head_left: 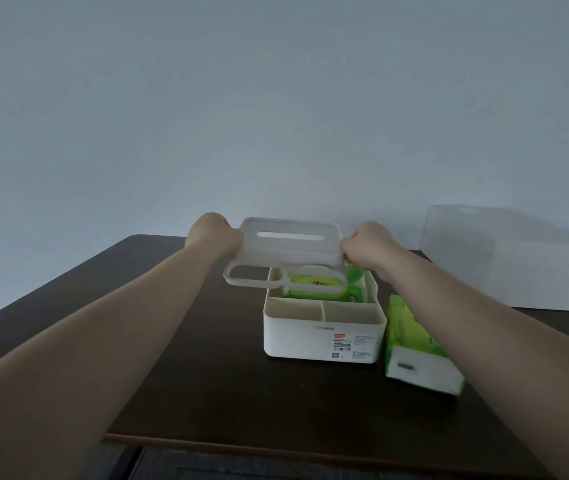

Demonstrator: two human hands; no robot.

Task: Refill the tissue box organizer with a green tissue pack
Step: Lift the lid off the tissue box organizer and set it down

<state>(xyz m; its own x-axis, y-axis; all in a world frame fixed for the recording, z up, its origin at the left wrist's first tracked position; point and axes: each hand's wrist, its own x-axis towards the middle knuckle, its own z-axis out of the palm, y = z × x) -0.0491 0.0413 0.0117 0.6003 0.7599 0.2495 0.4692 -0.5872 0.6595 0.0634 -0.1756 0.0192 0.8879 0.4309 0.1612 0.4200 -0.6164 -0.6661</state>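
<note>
A white tissue box organizer (321, 336) stands on the dark table, its top off. A green tissue pack (324, 287) lies in its rear compartment; the two front compartments look bare. Just above the box, shifted to the left, hovers the white lid (290, 249) with a slot in its top and two frame openings at its near edge. My left hand (214, 233) grips the lid's left end and my right hand (368, 249) grips its right end. A second green tissue pack (414, 344) lies on the table right of the organizer, under my right forearm.
The dark wooden table (227, 368) meets a pale wall at the back. A large white box (518, 268) stands at the back right. The table's near edge (241, 441) runs below the organizer.
</note>
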